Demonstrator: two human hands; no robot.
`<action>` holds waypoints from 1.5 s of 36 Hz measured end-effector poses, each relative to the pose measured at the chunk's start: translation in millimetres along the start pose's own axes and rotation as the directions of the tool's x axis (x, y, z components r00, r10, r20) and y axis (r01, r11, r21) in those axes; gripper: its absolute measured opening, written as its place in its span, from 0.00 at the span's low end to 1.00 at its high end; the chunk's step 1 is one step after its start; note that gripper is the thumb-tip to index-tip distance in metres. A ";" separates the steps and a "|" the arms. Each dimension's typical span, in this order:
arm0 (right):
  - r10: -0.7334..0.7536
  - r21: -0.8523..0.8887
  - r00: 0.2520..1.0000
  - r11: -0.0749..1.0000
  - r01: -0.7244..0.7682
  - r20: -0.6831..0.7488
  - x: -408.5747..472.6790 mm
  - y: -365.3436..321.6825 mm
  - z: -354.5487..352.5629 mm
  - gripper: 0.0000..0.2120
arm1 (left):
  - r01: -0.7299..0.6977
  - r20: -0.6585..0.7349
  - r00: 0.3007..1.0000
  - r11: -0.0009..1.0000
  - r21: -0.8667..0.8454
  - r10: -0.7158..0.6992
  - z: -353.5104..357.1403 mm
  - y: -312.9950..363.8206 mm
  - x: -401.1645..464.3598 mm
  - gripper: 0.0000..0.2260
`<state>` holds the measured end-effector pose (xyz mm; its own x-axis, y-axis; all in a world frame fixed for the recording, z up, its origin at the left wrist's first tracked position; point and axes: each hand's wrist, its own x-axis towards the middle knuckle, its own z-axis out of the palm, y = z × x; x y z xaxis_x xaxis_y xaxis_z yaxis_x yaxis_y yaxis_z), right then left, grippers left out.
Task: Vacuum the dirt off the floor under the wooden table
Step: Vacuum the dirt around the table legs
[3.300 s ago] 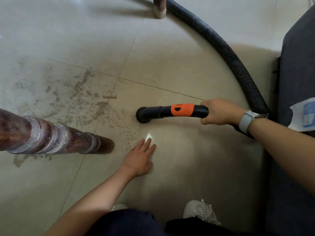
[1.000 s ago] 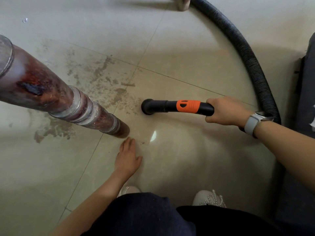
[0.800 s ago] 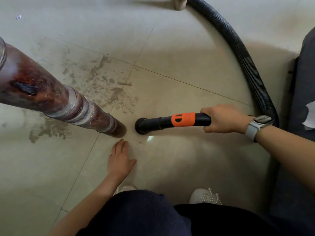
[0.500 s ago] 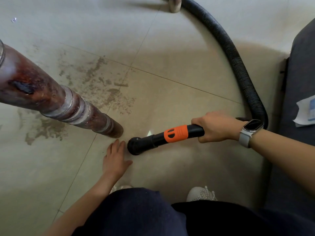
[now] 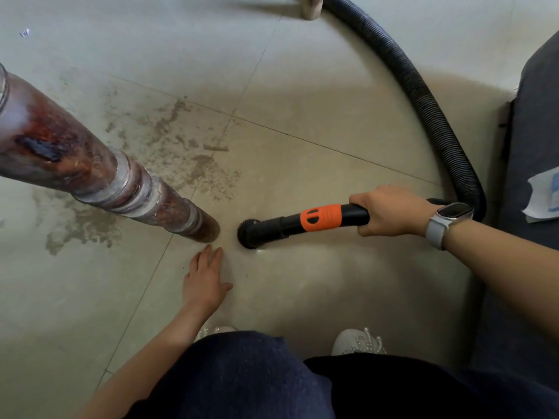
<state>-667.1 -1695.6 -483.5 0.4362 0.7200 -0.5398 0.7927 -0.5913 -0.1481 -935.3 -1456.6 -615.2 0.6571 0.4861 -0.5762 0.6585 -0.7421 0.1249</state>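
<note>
My right hand (image 5: 390, 211) grips the black vacuum nozzle tube (image 5: 302, 223) with an orange band. Its round brush head (image 5: 249, 235) rests on the pale floor tile, just right of the foot of a dark turned wooden table leg (image 5: 127, 189). My left hand (image 5: 204, 278) lies flat on the floor with fingers spread, right below the leg's foot and left of the brush. Brownish dirt (image 5: 181, 146) spreads over the tiles behind and left of the leg, with another patch (image 5: 78, 225) on its far left side.
A black ribbed hose (image 5: 423, 95) curves from the top centre down to my right wrist. A second table leg (image 5: 311, 7) stands at the top edge. A dark sofa (image 5: 535, 146) with a white paper (image 5: 544, 192) fills the right. My knees and white shoes sit at the bottom.
The brush head swept from the dirt's edge towards me, then shifted right and slightly away from my left hand. My left hand stayed flat on the floor by the leg.
</note>
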 end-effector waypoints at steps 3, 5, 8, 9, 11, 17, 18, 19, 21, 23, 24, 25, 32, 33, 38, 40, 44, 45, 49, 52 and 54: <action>0.049 0.028 0.998 0.998 -0.048 -0.032 4.6 3.1 -3.2 0.07 | 0.007 -0.005 1.000 1.000 0.001 -0.007 0.1 1.2 -0.2 0.38; 0.067 0.044 0.997 0.997 -0.065 -0.044 7.5 3.0 -4.7 0.07 | 0.010 -0.006 1.000 1.000 -0.003 -0.010 0.0 1.7 0.3 0.38; 0.033 0.054 0.999 0.998 -0.033 0.008 8.7 -1.7 -5.8 0.07 | 0.011 -0.004 1.000 1.000 -0.007 -0.011 -1.0 1.5 0.5 0.38; 0.002 0.048 0.999 0.999 -0.004 0.041 8.0 -4.5 -5.7 0.08 | 0.010 -0.001 1.000 1.000 -0.008 -0.010 -1.3 1.2 0.7 0.38; -0.062 0.024 0.993 0.998 0.059 0.104 5.2 -11.5 -3.9 0.08 | 0.008 0.004 1.000 1.000 -0.003 -0.008 -2.1 0.4 0.9 0.37; -0.096 0.001 0.984 0.995 0.097 0.152 -4.1 -16.5 -1.5 0.07 | 0.006 0.004 1.000 1.000 -0.020 -0.006 -2.1 0.0 1.0 0.37; -0.094 0.011 0.984 0.996 0.094 0.154 -4.6 -15.0 -2.1 0.07 | 0.006 0.007 1.000 1.000 -0.021 -0.006 -2.6 -0.4 1.1 0.37; -0.096 0.019 0.982 0.995 0.095 0.160 -5.0 -13.7 -2.6 0.07 | 0.004 0.008 1.000 1.000 -0.019 -0.004 -2.9 -0.9 1.3 0.37; -0.107 0.026 0.978 0.994 0.104 0.180 -5.6 -13.3 -3.4 0.08 | -0.002 0.009 1.000 1.000 -0.006 0.002 -3.4 -2.1 1.5 0.37; -0.113 0.008 0.972 0.993 0.114 0.204 -6.3 -14.9 -3.4 0.07 | -0.005 0.010 1.000 1.000 0.004 0.005 -3.6 -2.8 1.0 0.38; -0.111 -0.006 0.971 0.993 0.115 0.213 -6.6 -15.6 -3.1 0.07 | -0.005 0.010 1.000 1.000 0.006 0.005 -3.8 -2.6 0.6 0.38; -0.107 -0.017 0.970 0.993 0.113 0.217 -6.6 -15.9 -2.6 0.07 | -0.004 0.011 1.000 1.000 0.006 0.004 -4.2 -2.0 0.3 0.38; -0.007 -0.040 0.987 0.999 0.014 0.159 -2.5 2.2 -8.9 0.08 | -0.005 0.030 1.000 1.000 0.013 0.005 -7.7 4.9 -1.9 0.36; 0.014 -0.049 0.987 0.999 -0.006 0.159 -1.0 5.8 -11.4 0.09 | -0.016 0.027 1.000 1.000 0.025 0.015 -7.9 6.9 -2.2 0.35; 0.057 -0.116 0.960 0.993 -0.026 0.275 5.1 14.5 -20.5 0.09 | -0.098 0.031 0.995 0.995 0.022 0.097 -8.8 25.6 -4.9 0.32; 0.055 -0.128 0.946 0.992 -0.014 0.321 6.8 16.2 -22.4 0.09 | -0.143 0.013 0.990 0.990 0.007 0.143 -10.0 33.5 -3.4 0.31; 0.042 -0.140 0.924 0.990 0.013 0.380 7.3 20.8 -21.7 0.09 | -0.208 -0.006 0.978 0.978 -0.013 0.208 -14.0 44.7 3.9 0.30; 0.036 -0.148 0.923 0.989 0.023 0.384 6.7 21.1 -20.1 0.09 | -0.208 -0.004 0.978 0.978 -0.017 0.208 -14.9 45.5 5.5 0.30; 0.005 -0.139 0.943 0.989 0.044 0.332 3.7 21.5 -13.2 0.11 | -0.145 0.006 0.989 0.989 -0.028 0.146 -14.7 34.8 6.3 0.30; 0.014 -0.111 0.954 0.994 0.021 0.300 4.1 24.2 -7.7 0.09 | -0.107 0.035 0.994 0.994 -0.016 0.108 -11.5 21.8 2.6 0.30; 0.020 -0.098 0.952 0.995 0.011 0.306 5.1 25.5 -4.9 0.09 | -0.103 0.045 0.994 0.995 -0.008 0.103 -10.1 17.8 0.3 0.30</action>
<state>-642.6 -1705.3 -485.9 0.3009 0.5623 -0.7702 0.8352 -0.5452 -0.0717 -919.6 -1465.0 -605.0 0.7040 0.3858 -0.5963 0.5905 -0.7845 0.1895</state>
